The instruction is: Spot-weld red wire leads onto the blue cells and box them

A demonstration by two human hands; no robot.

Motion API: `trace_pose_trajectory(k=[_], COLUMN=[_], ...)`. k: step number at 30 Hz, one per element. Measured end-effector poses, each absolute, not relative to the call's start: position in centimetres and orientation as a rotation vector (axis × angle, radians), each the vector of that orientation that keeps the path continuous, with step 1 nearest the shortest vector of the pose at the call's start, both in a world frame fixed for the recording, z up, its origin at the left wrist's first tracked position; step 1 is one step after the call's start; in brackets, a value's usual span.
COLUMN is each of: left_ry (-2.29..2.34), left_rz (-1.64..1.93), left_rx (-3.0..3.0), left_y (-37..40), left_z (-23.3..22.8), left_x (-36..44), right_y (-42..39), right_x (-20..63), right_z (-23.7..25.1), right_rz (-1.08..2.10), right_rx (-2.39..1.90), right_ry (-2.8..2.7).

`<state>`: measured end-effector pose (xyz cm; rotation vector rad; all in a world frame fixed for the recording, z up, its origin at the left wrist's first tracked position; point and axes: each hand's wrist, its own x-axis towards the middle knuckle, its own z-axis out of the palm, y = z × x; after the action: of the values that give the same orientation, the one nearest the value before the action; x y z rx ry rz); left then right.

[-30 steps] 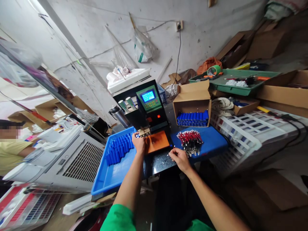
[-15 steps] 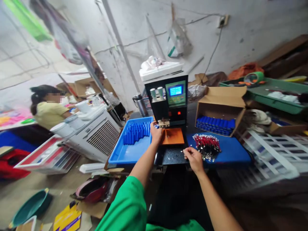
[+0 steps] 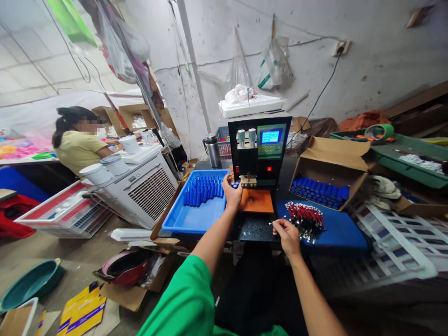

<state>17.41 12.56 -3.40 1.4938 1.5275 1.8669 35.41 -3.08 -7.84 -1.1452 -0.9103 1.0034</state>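
My left hand (image 3: 231, 194) holds a blue cylindrical cell (image 3: 235, 185) up against the electrodes of a black spot welder (image 3: 259, 149) with a green control panel. Below the electrodes lies an orange pad (image 3: 257, 201). My right hand (image 3: 286, 235) pinches a small metal piece over the dark table top, just left of a pile of red-wired connectors (image 3: 305, 218) on a blue tray (image 3: 338, 230). A blue tray (image 3: 196, 219) with several blue cells (image 3: 204, 190) sits left of the welder.
A cardboard box (image 3: 327, 172) of blue cells stands right of the welder. A steel flask (image 3: 212, 151) is behind the left tray. A white air cooler (image 3: 143, 189) and a seated person in yellow (image 3: 80, 149) are at the left. Green trays (image 3: 406, 156) and white crates (image 3: 395, 233) fill the right.
The view has swung left and down, bringing the person in yellow and the floor into sight. Both hands stay in their places at the welder and beside the connector pile.
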Motion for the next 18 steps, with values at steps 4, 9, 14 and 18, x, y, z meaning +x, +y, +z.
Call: trace_pose_trajectory(k=[4, 9, 14, 18], left_ry=[1.549, 1.930, 2.191, 2.293], left_rz=[1.894, 1.361, -0.012, -0.230], left_rx=[1.777, 2.390, 2.735, 2.638], left_y=[10.5, 9.4, 7.5, 5.6], left_z=[-1.5, 3.9, 9.5, 12.9], left_x=[15.1, 7.7, -2.8, -9.2], right_y=[-3.4, -4.1, -4.7, -4.7], right_x=[35.6, 35.8, 36.0, 36.1], right_z=[-7.9, -8.2, -9.2, -10.0], right_rz=[1.019, 1.056, 1.069, 1.092], right_rx=[-1.166, -1.201, -1.250, -1.261], right_ry=[-0.888, -0.855, -0.834, -0.877])
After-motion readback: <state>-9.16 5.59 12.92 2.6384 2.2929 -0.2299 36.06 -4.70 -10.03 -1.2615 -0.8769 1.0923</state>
